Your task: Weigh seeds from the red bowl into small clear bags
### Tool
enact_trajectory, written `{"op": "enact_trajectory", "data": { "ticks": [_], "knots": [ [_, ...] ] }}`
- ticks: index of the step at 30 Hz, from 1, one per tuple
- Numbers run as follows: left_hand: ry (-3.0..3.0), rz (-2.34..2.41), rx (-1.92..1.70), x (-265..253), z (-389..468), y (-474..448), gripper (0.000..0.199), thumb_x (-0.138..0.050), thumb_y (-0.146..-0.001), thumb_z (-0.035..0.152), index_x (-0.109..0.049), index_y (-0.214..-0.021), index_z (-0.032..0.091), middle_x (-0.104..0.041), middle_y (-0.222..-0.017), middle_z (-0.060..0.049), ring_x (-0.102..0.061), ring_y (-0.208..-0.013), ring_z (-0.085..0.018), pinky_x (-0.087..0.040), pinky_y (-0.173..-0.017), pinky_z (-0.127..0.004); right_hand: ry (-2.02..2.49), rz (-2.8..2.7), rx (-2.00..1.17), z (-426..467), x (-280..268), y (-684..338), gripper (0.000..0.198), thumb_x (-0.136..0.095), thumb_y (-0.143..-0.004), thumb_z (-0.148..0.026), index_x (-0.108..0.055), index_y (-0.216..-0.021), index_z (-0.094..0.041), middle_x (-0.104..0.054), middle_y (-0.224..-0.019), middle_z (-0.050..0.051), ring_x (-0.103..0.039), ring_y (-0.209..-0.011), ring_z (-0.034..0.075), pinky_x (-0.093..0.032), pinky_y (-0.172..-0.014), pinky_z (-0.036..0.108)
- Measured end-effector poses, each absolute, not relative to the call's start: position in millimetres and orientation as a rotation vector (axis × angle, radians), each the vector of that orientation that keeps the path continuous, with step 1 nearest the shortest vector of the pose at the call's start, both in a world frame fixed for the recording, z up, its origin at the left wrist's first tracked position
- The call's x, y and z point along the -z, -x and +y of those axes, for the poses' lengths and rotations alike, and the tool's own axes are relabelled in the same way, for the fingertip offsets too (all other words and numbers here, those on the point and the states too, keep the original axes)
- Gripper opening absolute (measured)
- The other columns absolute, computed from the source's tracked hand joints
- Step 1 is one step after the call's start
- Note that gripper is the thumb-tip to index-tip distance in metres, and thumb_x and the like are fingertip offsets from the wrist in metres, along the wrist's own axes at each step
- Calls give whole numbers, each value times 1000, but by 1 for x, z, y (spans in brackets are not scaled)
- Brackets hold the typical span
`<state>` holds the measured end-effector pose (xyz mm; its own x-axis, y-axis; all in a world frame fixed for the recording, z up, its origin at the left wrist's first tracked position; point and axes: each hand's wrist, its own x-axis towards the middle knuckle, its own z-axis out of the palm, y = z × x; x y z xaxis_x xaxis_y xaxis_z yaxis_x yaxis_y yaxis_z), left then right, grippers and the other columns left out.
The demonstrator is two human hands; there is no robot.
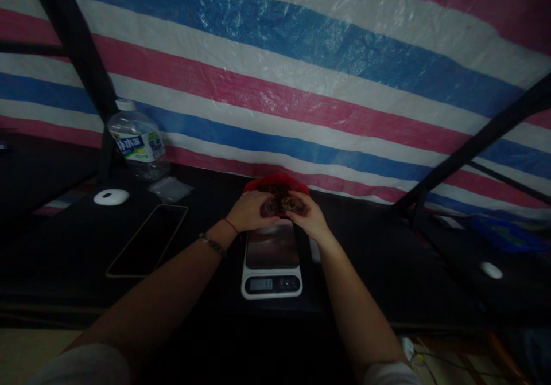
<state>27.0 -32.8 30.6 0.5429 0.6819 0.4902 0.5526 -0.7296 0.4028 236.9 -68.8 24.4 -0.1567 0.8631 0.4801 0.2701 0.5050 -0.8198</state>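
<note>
My left hand (252, 212) and my right hand (310, 218) meet over the far end of a white kitchen scale (272, 256). The fingers of my left hand curl round a dark reddish-brown lump (270, 206). A similar lump with a yellowish-brown patch (289, 203) sits in the closed fingers of my right hand. Their exact kind is too dim to make out. Just behind them lies an open red bag (278, 179) with dark brown pieces inside. The scale's metal plate shows bare at the near side, and its lit display appears to read 53.
A clear plastic bottle (140, 144), a small clear bag (171, 190), a white oval device (111, 197) and a phone (147, 240) stand to the left on the black table (365, 270). Striped sheeting (275, 86) hangs behind. Dark metal bars (465, 150) slant at both sides.
</note>
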Motion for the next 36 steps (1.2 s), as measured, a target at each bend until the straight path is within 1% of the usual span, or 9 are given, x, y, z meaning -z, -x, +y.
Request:
{"op": "enact_trajectory", "data": {
  "ticks": [2, 5, 8, 11, 17, 24, 28, 30, 36],
  "knots": [
    [-2604, 1036, -926, -34, -37, -30, 43, -67, -67, 56, -64, -89, 19, -68, -90, -7, -63, -85, -24, -44, -76, -33, 1002, -1675, -681, -70, -23, -234, 54, -73, -68, -25, -53, -118, -23, -61, -108, 6, -61, -97, 18, -50, -86, 33],
    [-2640, 998, -899, -38, -42, -33, 39, -62, -72, 57, -63, -81, 18, -67, -80, -6, -63, -78, -22, -42, -71, -32, 1056, -1715, -635, -74, -25, -229, 44, -74, -68, -26, -57, -108, -22, -64, -101, 4, -63, -91, 18, -51, -82, 33],
    [-2659, 1000, -906, -39, -46, -35, 40, -63, -72, 55, -63, -89, 18, -67, -83, -6, -63, -82, -24, -43, -73, -33, 1034, -1832, -563, -79, -32, -225, 29, -73, -71, -24, -63, -98, -21, -65, -103, 6, -63, -94, 18, -51, -82, 33],
    [-2659, 1000, -918, -38, -49, -37, 42, -65, -71, 49, -61, -98, 17, -67, -90, -8, -63, -87, -25, -44, -76, -35, 961, -1919, -429, -82, -38, -224, 25, -71, -74, -23, -67, -99, -24, -64, -109, 6, -59, -105, 19, -49, -90, 34],
    [-2601, 920, -982, -33, -48, -38, 47, -68, -70, 44, -58, -108, 19, -67, -99, -7, -63, -92, -25, -47, -79, -35, 970, -1866, -432, -82, -32, -221, 42, -66, -78, -21, -60, -119, -30, -61, -117, 5, -59, -107, 19, -49, -92, 35],
    [-2516, 959, -1066, -26, -37, -31, 50, -70, -68, 40, -58, -112, 20, -65, -108, -8, -63, -97, -25, -48, -84, -36, 1046, -1825, -451, -77, -27, -225, 49, -70, -73, -22, -58, -121, -28, -61, -116, 6, -60, -104, 21, -51, -91, 37],
    [-2426, 935, -1099, -23, -34, -27, 51, -72, -67, 43, -58, -111, 20, -66, -105, -7, -63, -96, -24, -49, -85, -36, 1073, -1844, -537, -76, -27, -227, 63, -63, -74, -16, -46, -134, -25, -63, -112, 7, -62, -100, 19, -51, -88, 35],
    [-2310, 934, -1168, -19, -30, -25, 52, -71, -67, 41, -57, -112, 19, -67, -101, -7, -63, -92, -22, -50, -83, -35, 1080, -1849, -549, -77, -28, -228, 65, -60, -73, -12, -44, -135, -23, -61, -115, 8, -61, -102, 18, -51, -87, 34],
    [-1528, 1156, -1747, -5, -4, -16, 41, -62, -75, 41, -53, -107, 18, -64, -89, -4, -63, -82, -16, -51, -78, -29, 1091, -2117, -562, -83, -36, -224, 45, -67, -70, -15, -61, -115, -22, -63, -113, 7, -60, -104, 20, -47, -93, 36]
  ]
}}
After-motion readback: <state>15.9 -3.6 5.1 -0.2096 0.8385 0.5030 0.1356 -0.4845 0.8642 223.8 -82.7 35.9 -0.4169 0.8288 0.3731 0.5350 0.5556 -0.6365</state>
